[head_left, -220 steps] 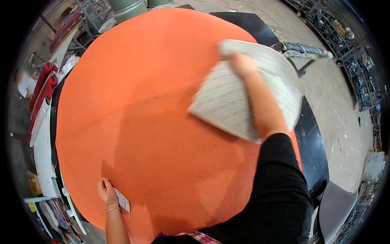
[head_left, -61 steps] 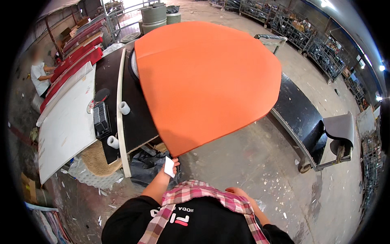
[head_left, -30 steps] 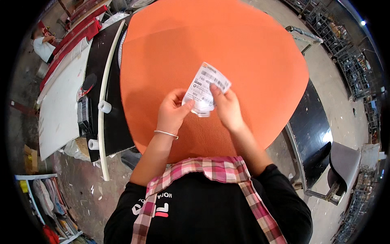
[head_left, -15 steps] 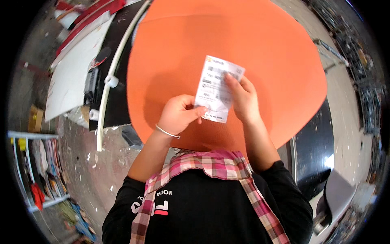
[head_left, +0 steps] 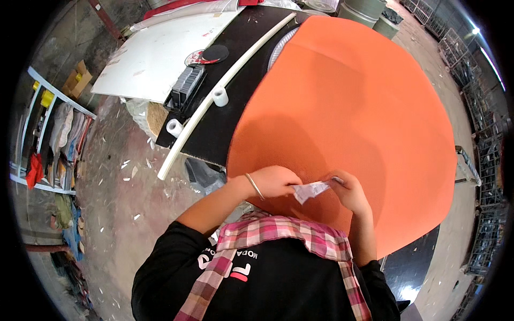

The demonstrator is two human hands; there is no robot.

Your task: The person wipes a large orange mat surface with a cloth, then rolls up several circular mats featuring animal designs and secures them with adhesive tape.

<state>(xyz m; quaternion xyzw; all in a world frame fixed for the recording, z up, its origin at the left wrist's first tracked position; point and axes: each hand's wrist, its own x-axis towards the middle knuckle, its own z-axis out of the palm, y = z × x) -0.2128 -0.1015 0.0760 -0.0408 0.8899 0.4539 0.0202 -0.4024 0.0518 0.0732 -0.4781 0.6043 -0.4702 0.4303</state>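
Observation:
Between my hands, a small white printed paper slip (head_left: 309, 192) is bunched and tilted above the near edge of a large orange sheet (head_left: 375, 117). My left hand (head_left: 275, 182), with a bangle at its wrist, pinches the slip's left end. At the other end, my right hand (head_left: 348, 192) has its fingers closed on the paper. Most of the slip's printed face cannot be made out.
The orange sheet covers much of a black table (head_left: 262, 69). Left of it lie a long cream strip (head_left: 227, 79), white rolls (head_left: 220, 97), a black holder (head_left: 187, 85) and a white board (head_left: 166, 59). A shelf (head_left: 59, 134) stands far left; wire racks (head_left: 490, 176) line the right.
The slip was spread flat over the sheet; now it is bunched and lower, near my body. Both hands came closer in with it. The view has swung toward the left.

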